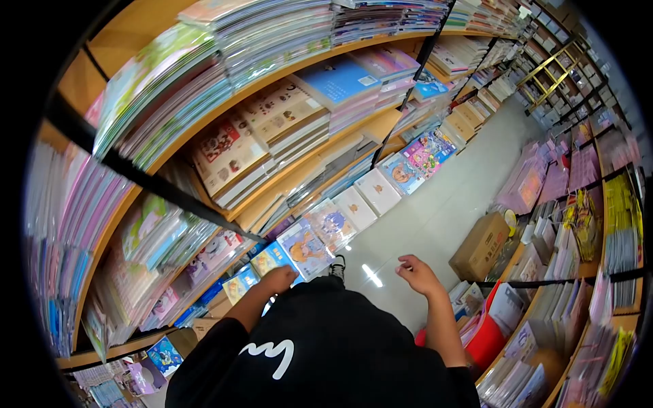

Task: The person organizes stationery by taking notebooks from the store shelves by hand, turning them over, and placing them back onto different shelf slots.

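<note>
My left hand [277,279] hangs at the left of my body with its fingers curled in. I see nothing in it. It is nearest to a yellow and blue book [271,258] in the lowest row, and the view does not show whether they touch. Beside that book lies a picture book with an orange-haired cartoon figure [303,248]. My right hand [417,274] is over the aisle floor, fingers loosely bent and apart, holding nothing.
Wooden shelves [275,75] with black posts carry stacked books on the left. A pale tiled floor [449,197] runs between the rows. On the right are a cardboard box [481,246], a red bin [488,343] and packed shelves. A yellow ladder [549,76] stands far back.
</note>
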The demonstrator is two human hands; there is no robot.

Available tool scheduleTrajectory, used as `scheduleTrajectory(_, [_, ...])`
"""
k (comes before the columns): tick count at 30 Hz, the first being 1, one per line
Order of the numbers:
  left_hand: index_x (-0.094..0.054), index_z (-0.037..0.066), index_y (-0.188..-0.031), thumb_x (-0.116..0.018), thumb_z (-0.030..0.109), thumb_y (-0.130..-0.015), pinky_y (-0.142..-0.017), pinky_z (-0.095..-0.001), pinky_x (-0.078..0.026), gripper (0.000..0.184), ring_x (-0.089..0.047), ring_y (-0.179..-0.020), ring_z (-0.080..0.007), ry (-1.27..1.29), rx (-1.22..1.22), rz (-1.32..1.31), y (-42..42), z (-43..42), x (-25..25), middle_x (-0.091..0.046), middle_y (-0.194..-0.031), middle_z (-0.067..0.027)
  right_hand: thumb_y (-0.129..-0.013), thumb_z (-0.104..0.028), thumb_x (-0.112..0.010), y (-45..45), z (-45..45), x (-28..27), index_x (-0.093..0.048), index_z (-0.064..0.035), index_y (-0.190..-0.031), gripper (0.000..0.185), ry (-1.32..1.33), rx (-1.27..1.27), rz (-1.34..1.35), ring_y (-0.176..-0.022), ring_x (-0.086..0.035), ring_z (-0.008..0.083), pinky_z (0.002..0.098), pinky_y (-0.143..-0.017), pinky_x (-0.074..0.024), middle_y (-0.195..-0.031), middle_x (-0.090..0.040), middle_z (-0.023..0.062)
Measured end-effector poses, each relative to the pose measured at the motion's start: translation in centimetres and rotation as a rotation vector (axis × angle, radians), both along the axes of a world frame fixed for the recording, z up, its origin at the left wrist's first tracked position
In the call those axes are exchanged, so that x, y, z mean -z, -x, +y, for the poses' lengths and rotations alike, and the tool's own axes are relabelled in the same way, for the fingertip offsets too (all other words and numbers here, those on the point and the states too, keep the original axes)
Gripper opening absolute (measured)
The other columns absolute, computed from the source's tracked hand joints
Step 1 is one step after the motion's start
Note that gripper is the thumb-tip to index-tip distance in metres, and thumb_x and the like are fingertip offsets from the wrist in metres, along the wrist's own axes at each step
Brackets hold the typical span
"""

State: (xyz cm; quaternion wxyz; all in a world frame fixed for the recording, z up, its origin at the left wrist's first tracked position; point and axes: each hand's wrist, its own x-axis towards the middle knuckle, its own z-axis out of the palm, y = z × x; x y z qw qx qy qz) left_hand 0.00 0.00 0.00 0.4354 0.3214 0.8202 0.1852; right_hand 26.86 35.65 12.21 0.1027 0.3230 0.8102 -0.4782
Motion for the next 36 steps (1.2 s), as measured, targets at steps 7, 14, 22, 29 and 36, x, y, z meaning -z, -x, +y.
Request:
scheduleTrajectory(7, [-0.053, -0.001, -0.117, -0.067, 0.025, -0.089, -0.094, -0.0429, -0.045, 0.040, -0.056, -0.108, -0.0381, -0.840, -0.306, 0.501, 11.2, 20.7, -14.8, -0.056, -0.115, -0.0228, -0.091, -0.025, -0.066, 14.8, 14.4, -2.1, -0.060, -0.0021, -0.118, 0.036, -0.030, 0.016, 0.325, -0.090, -0.063, 0.0187, 0.0311, -0.077, -0.0501, -0.099, -0.066, 0.0109])
scheduleTrajectory(14, [-0.045, -0.001, -0.135, -0.072, 0.038, -0.085, -0.109, -0.0483, -0.035, 0.069, -0.037, -0.133, -0.0441, -0.783, -0.511, 0.914, 19.1, 32.8, -22.6, -0.039, -0.142, -0.0292, -0.092, -0.025, -0.065, 30.9, 18.2, -7.5, -0.049, -0.0030, -0.131, 0.048, 0.304, 0.121, 0.485, -0.090, -0.060, 0.0133, 0.0282, -0.074, -0.0473, -0.106, -0.059, 0.0047])
scheduleTrajectory(22, [-0.049, 0.002, -0.135, -0.084, 0.042, -0.072, -0.109, -0.0458, -0.039, 0.083, -0.036, -0.138, -0.0441, -0.530, -0.515, 1.095, 23.9, 38.3, -21.9, -0.034, -0.149, -0.0293, -0.088, -0.054, -0.065, 45.5, 24.3, -6.4, -0.047, 0.0029, -0.127, 0.071, 0.428, 0.144, 0.461, -0.104, -0.058, 0.0216, 0.0372, -0.083, -0.0495, -0.117, -0.057, 0.0123])
scheduleTrajectory(29, [-0.053, 0.006, -0.132, -0.088, 0.039, -0.064, -0.108, -0.0460, -0.040, 0.083, -0.040, -0.135, -0.0439, -0.606, -0.505, 1.026, 24.3, 38.9, -22.2, -0.040, -0.146, -0.0265, -0.082, -0.056, -0.072, 47.7, 26.8, -7.1, -0.053, -0.0001, -0.105, 0.064, 0.712, 0.156, 0.244, -0.086, -0.058, 0.0179, 0.0340, -0.067, -0.0504, -0.095, -0.056, 0.0079])
scheduleTrajectory(36, [-0.048, 0.013, -0.137, -0.092, 0.028, -0.057, -0.111, -0.0436, -0.038, 0.092, -0.039, -0.136, -0.0400, -0.474, -0.461, 1.012, 25.4, 38.9, -21.3, -0.036, -0.152, -0.0191, -0.081, -0.052, -0.074, 47.7, 25.2, -6.2, -0.055, -0.0022, -0.100, 0.057, 0.667, 0.288, 0.343, -0.082, -0.056, 0.0178, 0.0349, -0.067, -0.0505, -0.092, -0.053, 0.0061])
